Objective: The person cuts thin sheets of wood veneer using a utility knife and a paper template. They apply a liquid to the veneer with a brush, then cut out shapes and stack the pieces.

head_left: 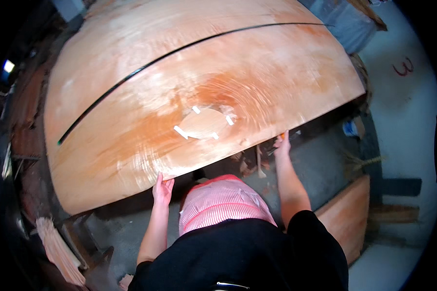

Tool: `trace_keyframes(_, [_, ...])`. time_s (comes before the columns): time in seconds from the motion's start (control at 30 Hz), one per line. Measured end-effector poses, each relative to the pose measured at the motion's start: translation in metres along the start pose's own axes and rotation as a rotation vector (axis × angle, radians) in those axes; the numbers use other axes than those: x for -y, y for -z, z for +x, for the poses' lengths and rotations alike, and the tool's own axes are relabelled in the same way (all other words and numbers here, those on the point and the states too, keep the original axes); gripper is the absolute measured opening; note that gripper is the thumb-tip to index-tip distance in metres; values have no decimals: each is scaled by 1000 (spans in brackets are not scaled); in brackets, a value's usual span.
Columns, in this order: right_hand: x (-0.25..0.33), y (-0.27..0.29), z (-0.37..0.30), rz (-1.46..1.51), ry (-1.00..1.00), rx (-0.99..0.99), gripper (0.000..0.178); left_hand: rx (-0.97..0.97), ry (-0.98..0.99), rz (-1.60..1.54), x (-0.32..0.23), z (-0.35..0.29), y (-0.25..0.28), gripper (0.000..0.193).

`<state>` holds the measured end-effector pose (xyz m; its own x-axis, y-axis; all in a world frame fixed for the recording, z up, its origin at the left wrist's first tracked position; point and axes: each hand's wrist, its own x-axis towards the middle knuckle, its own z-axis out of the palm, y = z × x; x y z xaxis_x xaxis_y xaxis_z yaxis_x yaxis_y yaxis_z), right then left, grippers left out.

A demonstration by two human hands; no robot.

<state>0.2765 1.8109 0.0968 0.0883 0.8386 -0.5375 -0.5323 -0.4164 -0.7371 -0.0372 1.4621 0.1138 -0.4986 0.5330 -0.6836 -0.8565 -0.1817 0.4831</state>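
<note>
A large sheet of wood veneer (145, 111) with swirling orange-brown grain spreads out before me. An oval wood patch (202, 123) lies near its middle, with several short white tape pieces (181, 132) around its rim. Across the sheet runs a long thin black strip (165, 57). My left hand (163, 190) grips the sheet's near edge, left of my body. Farther right, my right hand (282, 144) is closed at the same edge, around a small orange thing (282, 136) mostly hidden by the fingers; its kind cannot be made out.
Below the sheet's near edge is a grey floor (126, 237) with wood scraps (243, 167). A wood panel (347, 218) leans at the lower right, near a broom-like bundle (361, 161). Pale veneer strips (58, 250) stand at lower left. Clear plastic wrapping (347, 26) lies at the far right.
</note>
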Motion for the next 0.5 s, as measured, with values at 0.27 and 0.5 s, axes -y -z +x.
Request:
trace_keyframes(0.27, [8,4,32,-194,24,89,14,-72,-247,62,7,0,0,26])
trace_keyframes(0.5, [4,23,37,-186,-84,115,17,-294,-219,82,27,-7,-3,22])
